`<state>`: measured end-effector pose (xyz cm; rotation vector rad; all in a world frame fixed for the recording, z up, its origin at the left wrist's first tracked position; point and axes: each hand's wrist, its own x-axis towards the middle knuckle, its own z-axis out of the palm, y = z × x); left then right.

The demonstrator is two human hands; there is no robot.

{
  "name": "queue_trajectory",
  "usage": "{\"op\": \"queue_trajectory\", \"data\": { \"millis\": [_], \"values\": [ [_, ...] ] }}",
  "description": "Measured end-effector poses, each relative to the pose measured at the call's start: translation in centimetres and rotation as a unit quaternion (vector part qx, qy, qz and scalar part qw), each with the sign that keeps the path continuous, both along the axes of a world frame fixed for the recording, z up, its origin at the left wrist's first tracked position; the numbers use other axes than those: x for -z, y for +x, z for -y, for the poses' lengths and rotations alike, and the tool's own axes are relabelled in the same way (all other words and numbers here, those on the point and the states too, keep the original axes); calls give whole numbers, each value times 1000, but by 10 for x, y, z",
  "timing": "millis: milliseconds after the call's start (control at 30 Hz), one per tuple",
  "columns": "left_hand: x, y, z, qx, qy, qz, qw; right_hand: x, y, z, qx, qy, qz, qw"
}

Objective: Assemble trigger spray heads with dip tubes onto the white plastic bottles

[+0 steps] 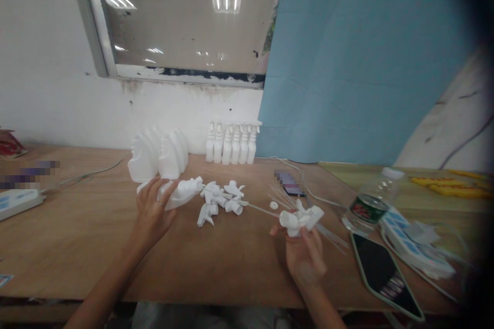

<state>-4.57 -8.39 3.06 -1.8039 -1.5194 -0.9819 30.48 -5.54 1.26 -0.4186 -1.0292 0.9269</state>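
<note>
My left hand (154,211) is wrapped round a white plastic bottle (183,193), tilted on its side with its neck toward the right. In my right hand (306,254) is a white trigger spray head (301,218), with what looks like a second white piece beside it, partly hidden by the fingers. A thin tube (262,209) runs from there leftward over a pile of loose trigger spray heads (219,198) between my hands. Thin clear tubes (332,239) lie behind and beside my right hand, near a small white ring (274,205).
White bottles without heads (170,157) stand at the back left. Several bottles with spray heads (231,144) line the wall. To the right are a water bottle (366,208), a phone (386,272) and a power strip (420,247). Another phone (289,183) lies farther back.
</note>
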Motion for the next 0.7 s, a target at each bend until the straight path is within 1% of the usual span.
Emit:
{"op": "queue_trajectory", "data": {
  "millis": [167,267,400,500,600,700],
  "values": [
    [5,9,4,8,1,-17,1000,2,0,1,-16,7,-7,1000],
    [8,21,12,36,-6,-28,999,5,-1,0,-26,-17,13,999],
    [13,52,30,103,-23,-26,994,15,-8,1,-34,-76,89,993],
    [18,74,41,144,-54,-31,988,25,-14,2,-42,-94,167,981],
    [23,83,45,162,-82,-35,983,29,-17,4,-71,-105,206,970],
    [28,82,44,162,-94,-42,981,27,-16,6,-98,-126,225,961]
  ]
}}
